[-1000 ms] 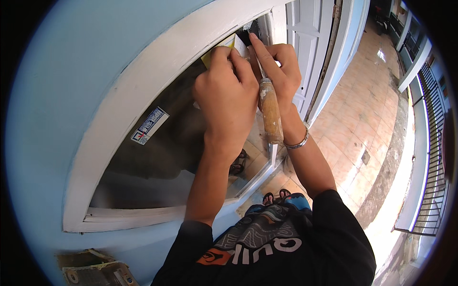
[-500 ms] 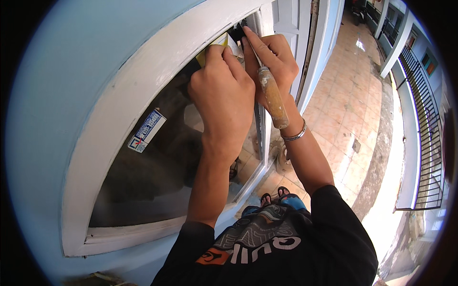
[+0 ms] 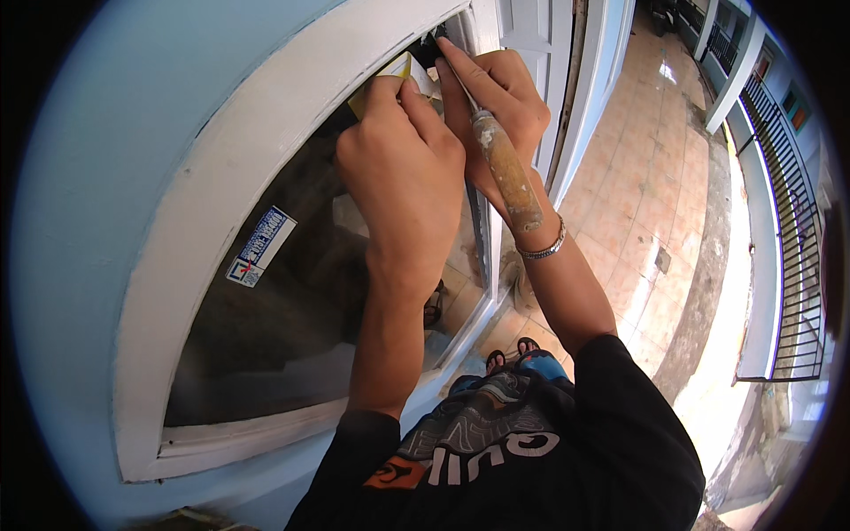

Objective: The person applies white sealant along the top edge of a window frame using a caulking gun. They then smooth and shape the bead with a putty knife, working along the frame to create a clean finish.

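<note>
Left hand: near the upper centre of the frame, the left hand (image 3: 400, 159) pinches a stiff white-and-yellow folded piece (image 3: 398, 68) between thumb and fingers, knuckles toward me.
Right hand: just beside it, the right hand (image 3: 512, 102) grips a tool with a worn, paint-flecked wooden handle (image 3: 506, 168) and thin metal shaft, index finger stretched along it.
Tool tip: up by the pane's top corner; I can't make out what it touches.
Window: white-painted wooden frame (image 3: 168, 283) around a dark glass pane (image 3: 283, 332), left of centre, with a blue-and-white rectangular sticker (image 3: 261, 248).
Wrist: silver chain bracelet (image 3: 544, 248), right of centre.
</note>
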The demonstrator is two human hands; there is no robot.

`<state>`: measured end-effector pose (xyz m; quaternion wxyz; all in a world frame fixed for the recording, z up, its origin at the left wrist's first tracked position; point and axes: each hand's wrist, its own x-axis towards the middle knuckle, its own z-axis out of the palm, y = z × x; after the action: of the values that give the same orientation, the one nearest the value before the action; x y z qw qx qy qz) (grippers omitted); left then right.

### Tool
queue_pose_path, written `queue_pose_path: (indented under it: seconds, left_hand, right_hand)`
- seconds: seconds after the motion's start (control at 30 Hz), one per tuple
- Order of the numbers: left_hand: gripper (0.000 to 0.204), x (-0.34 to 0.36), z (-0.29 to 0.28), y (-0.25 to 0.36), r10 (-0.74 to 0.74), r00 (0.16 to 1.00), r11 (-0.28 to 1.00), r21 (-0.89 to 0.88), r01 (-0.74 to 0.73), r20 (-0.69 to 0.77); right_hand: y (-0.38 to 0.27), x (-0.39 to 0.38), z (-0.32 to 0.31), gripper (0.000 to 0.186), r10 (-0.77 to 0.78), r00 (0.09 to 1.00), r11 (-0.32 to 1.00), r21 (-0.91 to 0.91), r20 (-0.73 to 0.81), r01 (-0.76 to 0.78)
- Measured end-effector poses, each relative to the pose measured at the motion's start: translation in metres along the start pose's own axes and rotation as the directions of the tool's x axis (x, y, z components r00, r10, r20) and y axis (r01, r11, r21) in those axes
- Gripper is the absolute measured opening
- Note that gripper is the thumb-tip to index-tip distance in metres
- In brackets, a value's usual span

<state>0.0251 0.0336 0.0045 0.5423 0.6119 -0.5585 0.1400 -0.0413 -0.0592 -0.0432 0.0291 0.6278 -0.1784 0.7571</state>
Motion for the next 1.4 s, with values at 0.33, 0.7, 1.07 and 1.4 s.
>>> queue_pose_path:
  seconds: [0.33, 0.7, 1.07, 1.4]
  left_hand:
    - [0.021, -0.001, 0.000, -0.002, 0.007, 0.999, 1.000, -0.018, -0.007, -0.045]
    - [0.021, 0.000, 0.002, -0.003, 0.023, 0.999, 1.000, 0.005, -0.023, -0.047]
    - [0.021, -0.001, 0.000, -0.002, 0.001, 1.000, 1.000, 0.020, 0.000, -0.028]
    - [0.022, -0.001, 0.000, 0.000, -0.020, 1.000, 1.000, 0.024, 0.020, -0.019]
  right_hand:
    - [0.000, -0.001, 0.002, 0.036, -0.046, 0.998, 0.999, -0.009, -0.039, 0.046]
    - [-0.003, 0.001, 0.005, 0.034, -0.091, 0.993, 0.995, 0.042, -0.070, 0.094]
    - [0.000, 0.002, 0.010, 0.035, -0.054, 0.993, 0.996, 0.062, -0.109, 0.061]
    - [-0.003, 0.001, 0.008, 0.035, 0.020, 0.995, 0.999, 0.052, -0.095, -0.015]
